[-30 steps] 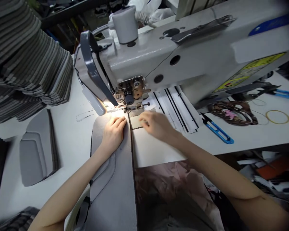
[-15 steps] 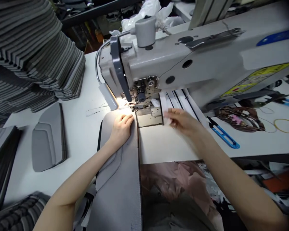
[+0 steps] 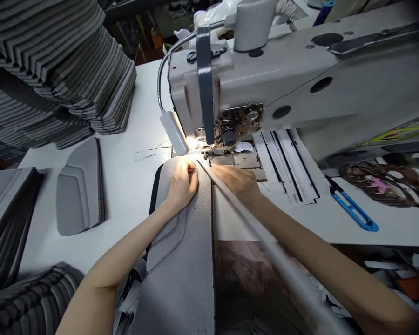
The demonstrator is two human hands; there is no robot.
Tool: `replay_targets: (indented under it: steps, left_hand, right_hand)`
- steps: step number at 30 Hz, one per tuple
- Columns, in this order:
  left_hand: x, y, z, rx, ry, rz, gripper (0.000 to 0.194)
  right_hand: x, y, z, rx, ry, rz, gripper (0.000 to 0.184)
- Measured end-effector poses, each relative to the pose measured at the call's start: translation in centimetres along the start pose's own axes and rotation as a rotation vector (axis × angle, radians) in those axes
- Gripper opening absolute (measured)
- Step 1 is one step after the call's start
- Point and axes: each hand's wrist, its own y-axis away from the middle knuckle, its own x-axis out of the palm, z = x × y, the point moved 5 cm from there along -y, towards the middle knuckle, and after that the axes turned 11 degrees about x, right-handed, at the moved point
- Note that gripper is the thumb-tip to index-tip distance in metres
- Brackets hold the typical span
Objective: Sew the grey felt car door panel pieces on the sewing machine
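A long grey fabric panel (image 3: 181,279) runs from the lower edge of the view up to the sewing machine's needle area (image 3: 207,151). My left hand (image 3: 182,181) rests on its upper end, fingers curled and closed on the panel beside the lit presser foot. Just to the right, my right hand (image 3: 235,181) is closed on a long pale strip (image 3: 251,221) with a dark edge. One end of this strip lies at the panel's top right edge near the needle; the rest trails toward the lower right, smeared by motion. The right fingertips are partly hidden behind the strip.
More white, black-edged strips (image 3: 286,163) lie under the machine arm (image 3: 300,83). Blue thread snips (image 3: 354,209) and a brown hair clip (image 3: 386,184) are at right. Tall stacks of grey panels (image 3: 63,70) stand at left, near shaped grey pieces (image 3: 78,186).
My right hand has taken one strip from beneath the machine arm and brought it left to the panel. My left hand stays on the panel, its fingers more curled. The view has shifted.
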Motion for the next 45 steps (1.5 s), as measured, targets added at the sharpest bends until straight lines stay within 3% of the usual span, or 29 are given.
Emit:
replay_targets:
  steps: [5, 15, 19, 22, 25, 28, 36, 42, 45]
  left_hand:
    - [0.0, -0.2, -1.5, 0.205, 0.131, 0.134, 0.026]
    - [0.5, 0.0, -2.2, 0.331, 0.100, 0.140, 0.019]
    - [0.8, -0.1, -2.5, 0.380, 0.041, 0.181, 0.023]
    - [0.8, -0.2, -2.7, 0.385, 0.000, 0.197, 0.024]
    - [0.8, -0.3, -2.8, 0.391, -0.021, 0.211, 0.024]
    - [0.8, -0.4, -2.8, 0.402, -0.031, 0.219, 0.025]
    - [1.1, -1.1, -2.4, 0.413, -0.060, 0.193, 0.018]
    - [1.7, -2.0, -1.5, 0.391, -0.098, 0.210, 0.019]
    - [1.4, -2.2, -2.1, 0.419, -0.169, 0.228, 0.017]
  right_hand:
    - [1.9, 0.2, 0.6, -0.142, 0.271, 0.130, 0.039]
    - [2.4, 0.9, 1.2, -0.202, 0.422, 0.075, 0.030]
    - [1.8, 1.0, 1.7, -0.084, 0.418, 0.143, 0.029]
    - [0.8, 2.2, 2.4, 0.169, 0.253, 0.219, 0.024]
    - [0.8, 4.6, 3.3, 0.422, -0.055, 0.379, 0.048]
    - [1.2, 6.5, 4.1, 0.548, -0.230, 0.474, 0.065]
    - [1.7, 6.0, 3.3, 0.643, -0.326, 0.449, 0.067]
    - [2.0, 5.4, 2.8, 0.627, -0.297, 0.435, 0.064]
    - [2.3, 5.1, 2.6, 0.616, -0.254, 0.424, 0.062]
